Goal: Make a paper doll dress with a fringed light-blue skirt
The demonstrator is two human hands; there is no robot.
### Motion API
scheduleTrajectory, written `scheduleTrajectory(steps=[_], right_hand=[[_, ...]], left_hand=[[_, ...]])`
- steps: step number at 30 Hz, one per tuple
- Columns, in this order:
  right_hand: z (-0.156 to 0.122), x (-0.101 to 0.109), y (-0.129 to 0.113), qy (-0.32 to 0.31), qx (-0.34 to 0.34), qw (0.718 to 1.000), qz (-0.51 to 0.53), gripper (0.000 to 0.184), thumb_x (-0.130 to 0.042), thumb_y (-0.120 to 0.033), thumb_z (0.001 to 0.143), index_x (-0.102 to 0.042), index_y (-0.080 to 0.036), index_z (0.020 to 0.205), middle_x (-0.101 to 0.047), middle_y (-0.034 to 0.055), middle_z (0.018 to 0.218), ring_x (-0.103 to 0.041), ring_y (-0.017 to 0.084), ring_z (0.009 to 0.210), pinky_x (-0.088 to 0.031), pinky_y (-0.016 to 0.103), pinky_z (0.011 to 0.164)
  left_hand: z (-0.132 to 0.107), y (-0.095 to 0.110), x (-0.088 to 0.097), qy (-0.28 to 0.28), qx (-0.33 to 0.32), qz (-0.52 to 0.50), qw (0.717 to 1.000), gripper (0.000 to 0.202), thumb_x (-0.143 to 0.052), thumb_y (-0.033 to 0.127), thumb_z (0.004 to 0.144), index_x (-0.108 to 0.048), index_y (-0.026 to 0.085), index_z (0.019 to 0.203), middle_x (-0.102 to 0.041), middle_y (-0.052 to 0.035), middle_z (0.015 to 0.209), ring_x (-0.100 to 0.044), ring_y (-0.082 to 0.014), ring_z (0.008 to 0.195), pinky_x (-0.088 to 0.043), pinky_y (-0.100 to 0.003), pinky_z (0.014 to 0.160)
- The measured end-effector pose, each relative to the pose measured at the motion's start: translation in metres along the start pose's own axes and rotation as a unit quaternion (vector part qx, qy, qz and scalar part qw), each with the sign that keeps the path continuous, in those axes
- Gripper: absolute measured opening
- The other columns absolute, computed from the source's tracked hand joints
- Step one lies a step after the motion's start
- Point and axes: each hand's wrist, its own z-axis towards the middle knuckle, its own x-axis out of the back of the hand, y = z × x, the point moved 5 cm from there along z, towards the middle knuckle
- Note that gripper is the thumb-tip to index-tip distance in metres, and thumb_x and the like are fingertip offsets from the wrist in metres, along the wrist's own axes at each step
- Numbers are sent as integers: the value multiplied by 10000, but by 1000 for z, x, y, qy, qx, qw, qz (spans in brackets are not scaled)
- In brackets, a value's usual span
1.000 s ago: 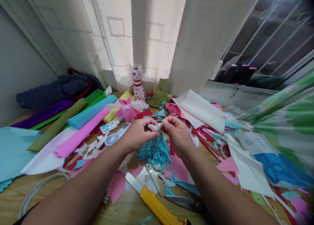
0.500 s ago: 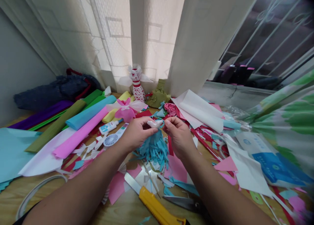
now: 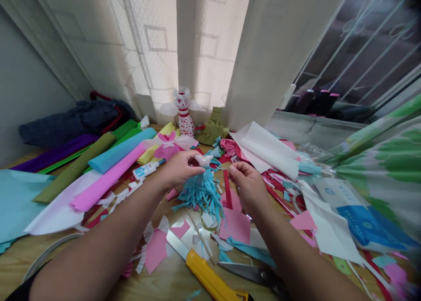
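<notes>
My left hand (image 3: 180, 171) is closed around the white neck of a craft piece, thumb and fingers pinching just below its crumpled white paper top (image 3: 204, 161). Blue fringed crepe paper (image 3: 204, 191) hangs below that top in many thin strips. A thin light-blue strand (image 3: 215, 161) loops from the neck toward my right hand (image 3: 246, 180), whose thumb and forefinger are pinched on its end. Beneath the hands lie a yellow utility knife (image 3: 210, 274) with its blade out, dark scissors (image 3: 248, 272) partly behind my right forearm, and a thin wooden stick (image 3: 199, 233).
Rolls of crepe paper, one pink (image 3: 108, 176), lie at the left beside a glue bottle (image 3: 146, 169). A heart-patterned wrapped bottle (image 3: 186, 121) and an olive-green paper piece (image 3: 212, 128) stand at the back. At right are white paper (image 3: 266, 147) and a blue-white packet (image 3: 365, 222).
My right hand has moved right, away from the white top, drawing the strand out. My left hand has shifted slightly left and still grips the neck.
</notes>
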Motion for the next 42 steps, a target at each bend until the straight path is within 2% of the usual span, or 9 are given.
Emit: scheduleTrajectory(steps=[6,12,16,20,26,29,32,36,42], right_hand=[[-5,1,-4,-8,-10,1000,-20,167,-679,-343,716,-586,-205,709,-536,-51,601,-457,113,521,-361,246,528],[-17,-6,-21,-32,-12,998,-57,158,-679,-317,727,-581,-202,679,-509,-59,567,-431,105,498,-357,247,519],[-38,-16,-25,-99,7,983,-153,135,-621,-296,787,-584,-191,710,-515,-38,627,-458,116,576,-376,246,569],[-56,-23,-18,-131,19,970,-205,130,-580,-290,817,-565,-189,737,-535,-15,697,-493,137,676,-394,253,629],[-69,-17,-11,-103,2,976,-192,154,-559,-322,834,-552,-193,750,-535,-13,718,-493,138,689,-390,250,649],[-77,-14,-5,-102,-21,978,-183,163,-554,-336,841,-542,-197,757,-515,-23,697,-480,130,653,-384,242,617],[-87,-14,-2,-113,-15,976,-187,170,-543,-335,846,-532,-197,747,-519,-16,699,-488,138,665,-392,248,622],[-101,-17,-2,-128,22,969,-211,174,-526,-318,853,-533,-197,729,-524,-9,701,-498,145,677,-395,253,630],[-123,-16,-1,-130,69,963,-227,154,-507,-278,862,-526,-201,730,-534,-8,719,-509,141,688,-403,241,644]], left_hand=[[-11,-6,16,25,2,-6,1000,410,-703,256,637,-586,143,1013,-661,-81,968,-617,-211,901,-486,-359,791],[-58,21,25,178,-77,204,960,156,-554,284,822,-606,178,923,-656,-64,945,-608,-207,883,-464,-363,837],[-91,34,-16,96,-219,270,933,326,-603,287,818,-570,197,1129,-624,-95,1153,-556,-225,1080,-424,-353,941],[-99,22,-39,50,-228,217,948,155,-568,232,849,-638,179,977,-708,-38,847,-643,-148,742,-490,-243,680],[-95,13,-40,-8,-169,108,980,192,-497,212,879,-651,178,769,-669,8,649,-612,-102,592,-454,-193,584],[-97,11,-39,-6,-109,99,989,87,-577,234,827,-634,190,874,-686,0,767,-611,-109,639,-462,-200,603],[-103,9,-46,-37,-51,81,995,416,-707,283,716,-554,203,1094,-679,-26,931,-594,-105,611,-460,-195,543],[-115,17,-52,-42,-105,108,988,101,-611,241,802,-647,184,878,-665,0,704,-589,-108,600,-429,-191,560],[-134,16,-49,-28,-104,139,984,146,-567,180,820,-658,170,707,-653,17,610,-584,-88,564,-399,-171,552]])
